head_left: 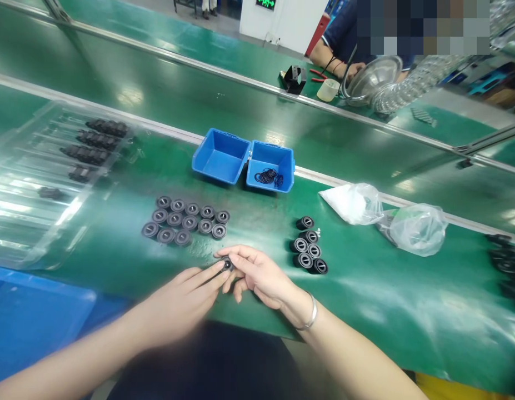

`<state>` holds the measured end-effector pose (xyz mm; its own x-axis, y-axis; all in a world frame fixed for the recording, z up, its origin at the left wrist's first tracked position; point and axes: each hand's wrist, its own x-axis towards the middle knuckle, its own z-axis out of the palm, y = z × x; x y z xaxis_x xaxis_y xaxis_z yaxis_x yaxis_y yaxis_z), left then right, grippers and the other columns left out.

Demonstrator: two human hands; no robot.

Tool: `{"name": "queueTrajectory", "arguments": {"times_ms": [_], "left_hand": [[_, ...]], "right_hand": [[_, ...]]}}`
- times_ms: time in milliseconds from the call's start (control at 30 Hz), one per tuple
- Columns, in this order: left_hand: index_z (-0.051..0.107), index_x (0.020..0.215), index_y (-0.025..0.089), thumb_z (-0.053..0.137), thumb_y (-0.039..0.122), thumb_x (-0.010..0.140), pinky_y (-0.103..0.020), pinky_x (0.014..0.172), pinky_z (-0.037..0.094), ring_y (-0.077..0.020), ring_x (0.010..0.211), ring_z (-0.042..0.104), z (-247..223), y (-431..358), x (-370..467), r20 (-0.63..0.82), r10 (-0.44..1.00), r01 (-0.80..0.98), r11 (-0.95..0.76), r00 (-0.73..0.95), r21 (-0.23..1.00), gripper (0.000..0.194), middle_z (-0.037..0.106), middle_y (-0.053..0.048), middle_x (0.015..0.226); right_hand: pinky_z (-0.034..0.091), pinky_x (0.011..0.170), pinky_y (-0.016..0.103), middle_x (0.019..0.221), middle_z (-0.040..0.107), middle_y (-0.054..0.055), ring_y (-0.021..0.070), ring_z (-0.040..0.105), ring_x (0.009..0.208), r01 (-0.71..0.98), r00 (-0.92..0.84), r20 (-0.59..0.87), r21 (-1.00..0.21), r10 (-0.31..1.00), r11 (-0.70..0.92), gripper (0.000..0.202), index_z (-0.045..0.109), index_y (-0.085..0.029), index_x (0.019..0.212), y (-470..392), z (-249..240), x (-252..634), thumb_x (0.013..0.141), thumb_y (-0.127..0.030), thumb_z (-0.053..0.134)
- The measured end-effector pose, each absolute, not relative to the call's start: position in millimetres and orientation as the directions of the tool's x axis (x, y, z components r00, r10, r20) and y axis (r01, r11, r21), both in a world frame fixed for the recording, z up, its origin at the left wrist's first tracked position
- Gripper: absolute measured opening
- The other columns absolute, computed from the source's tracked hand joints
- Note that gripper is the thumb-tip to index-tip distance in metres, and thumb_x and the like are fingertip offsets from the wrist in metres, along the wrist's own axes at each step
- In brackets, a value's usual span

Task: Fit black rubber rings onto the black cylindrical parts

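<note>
Near the front edge of the green table, my left hand (190, 297) and my right hand (261, 275) meet around one small black cylindrical part (227, 265). Fingers of both hands are closed on it, and its round top faces up between them. Up and to the left stands a cluster of several similar black parts (190, 223) in rows. To the right of my right hand is a smaller group of black cylinders (311, 251), each with a light slot mark on top. Tiny white pieces (318, 232) lie beside that group.
Two blue bins (222, 161) stand behind, the right one holding black rings (269, 176). Plastic bags (419, 229) lie to the right. A clear tray (53, 189) with black parts is at left. A metal rail (257, 89) crosses behind; beyond it a person's arm (328, 58) shows.
</note>
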<state>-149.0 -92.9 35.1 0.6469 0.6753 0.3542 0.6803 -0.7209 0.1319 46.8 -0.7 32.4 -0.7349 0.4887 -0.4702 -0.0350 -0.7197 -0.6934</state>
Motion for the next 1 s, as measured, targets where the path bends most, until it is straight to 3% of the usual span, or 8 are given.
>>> {"name": "queueTrajectory", "arguments": {"times_ms": [167,333,467,567,867,1000], "left_hand": [[0.067,0.106,0.010,0.039,0.009,0.093,-0.035,0.101,0.034,-0.0230,0.129,0.049,33,-93,-151,0.369,0.636,0.647,-0.754,0.678,0.110,0.031,0.066,-0.011,0.127],[0.068,0.106,0.014,0.042,0.013,0.093,-0.038,0.098,0.033,-0.0262,0.131,0.047,34,-96,-150,0.321,0.667,0.682,-0.727,0.673,0.079,0.029,0.065,-0.009,0.130],[0.069,0.097,0.014,0.042,0.012,0.093,-0.037,0.095,0.035,-0.0266,0.128,0.050,33,-96,-147,0.352,0.656,0.677,-0.731,0.668,0.077,0.027,0.066,-0.010,0.127],[0.069,0.094,0.013,0.039,0.010,0.094,-0.037,0.097,0.036,-0.0259,0.128,0.051,33,-95,-148,0.389,0.647,0.670,-0.736,0.655,0.096,0.030,0.066,-0.011,0.127],[0.068,0.104,0.010,0.038,0.011,0.095,-0.039,0.098,0.037,-0.0269,0.126,0.053,31,-98,-149,0.399,0.663,0.705,-0.707,0.634,0.056,0.031,0.068,-0.012,0.123],[0.066,0.109,0.009,0.037,0.011,0.095,-0.041,0.096,0.039,-0.0287,0.122,0.056,35,-98,-160,0.401,0.675,0.730,-0.683,0.619,0.022,0.033,0.070,-0.013,0.118]], "right_hand": [[0.049,0.040,0.018,0.053,0.059,-0.003,0.0093,0.056,0.042,0.003,-0.702,-0.469,-0.754,0.536,-0.656,0.028,0.060,-0.015,0.102,-4,30,43,0.091,-0.041,0.061],[0.056,0.053,0.024,0.072,0.065,0.001,0.0149,0.068,0.064,-0.041,-0.727,-0.425,-0.757,0.539,-0.652,0.035,0.057,-0.016,0.113,-9,30,45,0.090,-0.041,0.063],[0.053,0.053,0.021,0.067,0.063,-0.001,0.0093,0.062,0.052,-0.039,-0.742,-0.409,-0.765,0.532,-0.643,0.030,0.060,-0.014,0.110,-9,30,48,0.090,-0.036,0.064],[0.053,0.054,0.022,0.065,0.064,0.000,0.0101,0.062,0.054,-0.056,-0.732,-0.403,-0.768,0.549,-0.638,0.030,0.060,-0.014,0.110,-10,28,47,0.091,-0.036,0.064],[0.054,0.054,0.024,0.065,0.063,0.000,0.0116,0.063,0.057,-0.040,-0.708,-0.413,-0.785,0.572,-0.618,0.036,0.061,-0.014,0.110,-11,25,40,0.088,-0.041,0.067],[0.054,0.054,0.025,0.069,0.064,0.000,0.0132,0.065,0.061,-0.006,-0.696,-0.385,-0.841,0.606,-0.541,0.046,0.055,-0.015,0.124,-17,26,27,0.090,-0.045,0.062]]}}
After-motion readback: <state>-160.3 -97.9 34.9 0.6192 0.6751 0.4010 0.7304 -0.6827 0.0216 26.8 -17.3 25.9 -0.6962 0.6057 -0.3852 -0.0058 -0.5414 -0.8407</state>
